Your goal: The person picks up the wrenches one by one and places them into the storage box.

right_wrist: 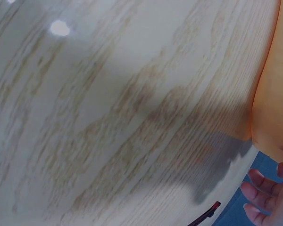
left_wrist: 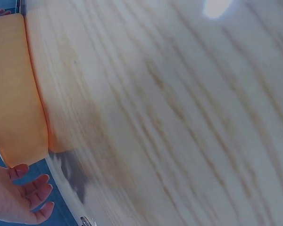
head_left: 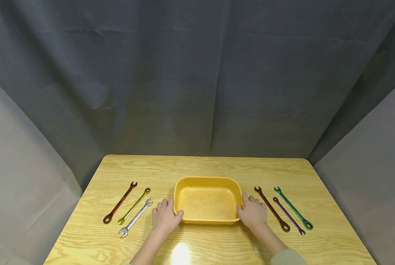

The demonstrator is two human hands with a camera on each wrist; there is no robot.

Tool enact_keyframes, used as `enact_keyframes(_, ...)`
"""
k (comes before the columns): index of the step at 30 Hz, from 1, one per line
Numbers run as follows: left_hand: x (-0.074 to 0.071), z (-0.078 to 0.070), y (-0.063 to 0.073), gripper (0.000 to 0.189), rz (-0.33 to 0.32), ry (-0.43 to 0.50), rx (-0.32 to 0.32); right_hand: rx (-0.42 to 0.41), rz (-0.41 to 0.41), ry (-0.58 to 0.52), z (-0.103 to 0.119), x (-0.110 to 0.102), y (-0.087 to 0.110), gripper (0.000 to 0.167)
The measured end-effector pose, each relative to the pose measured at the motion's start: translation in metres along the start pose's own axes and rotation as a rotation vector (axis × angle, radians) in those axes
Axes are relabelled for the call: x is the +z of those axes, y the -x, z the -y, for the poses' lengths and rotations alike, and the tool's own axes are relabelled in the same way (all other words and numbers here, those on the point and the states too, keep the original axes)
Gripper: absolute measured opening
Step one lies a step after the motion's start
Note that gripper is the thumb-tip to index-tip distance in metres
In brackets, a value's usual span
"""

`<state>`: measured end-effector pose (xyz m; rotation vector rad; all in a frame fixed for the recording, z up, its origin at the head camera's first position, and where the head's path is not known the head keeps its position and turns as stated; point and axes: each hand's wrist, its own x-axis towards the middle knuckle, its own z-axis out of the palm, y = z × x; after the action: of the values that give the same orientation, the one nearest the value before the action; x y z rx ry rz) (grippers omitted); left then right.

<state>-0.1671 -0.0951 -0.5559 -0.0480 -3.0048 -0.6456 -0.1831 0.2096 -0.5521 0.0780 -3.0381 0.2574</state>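
Observation:
A shallow yellow plastic tub (head_left: 208,222) with rounded corners sits on the wooden table, nothing lying in it. My left hand (head_left: 165,217) grips its left front corner, thumb over the rim and fingers along the outer side. At the opposite corner my right hand (head_left: 253,212) holds the rim the same way. The left wrist view shows curled fingers (left_wrist: 37,193) beside the tub's wall (left_wrist: 19,89); the right wrist view has similar fingers (right_wrist: 259,190) by the orange-looking wall (right_wrist: 276,103).
Left of the tub lie a red wrench (head_left: 120,202), a yellow-green wrench (head_left: 134,207) and a silver wrench (head_left: 136,218). On the right are a dark red-brown wrench (head_left: 272,209), a purple wrench (head_left: 289,216) and a green wrench (head_left: 293,208). Grey curtains (head_left: 171,92) surround the table (head_left: 214,250).

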Motion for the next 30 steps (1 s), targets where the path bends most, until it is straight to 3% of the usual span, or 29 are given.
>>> enact_keyframes(11,-0.007,0.008,-0.001,0.055,0.027,-0.035,0.067,0.000,-0.006,0.005,0.001,0.000,0.000,0.042)
enact_keyframes(20,-0.015,0.024,-0.003,0.042,-0.086,-0.047,0.133,0.006,-0.011,0.007,0.003,-0.001,0.000,0.042)
enact_keyframes(30,-0.019,0.042,-0.003,0.042,-0.193,-0.084,0.181,0.008,-0.001,0.003,0.003,-0.002,0.001,0.043)
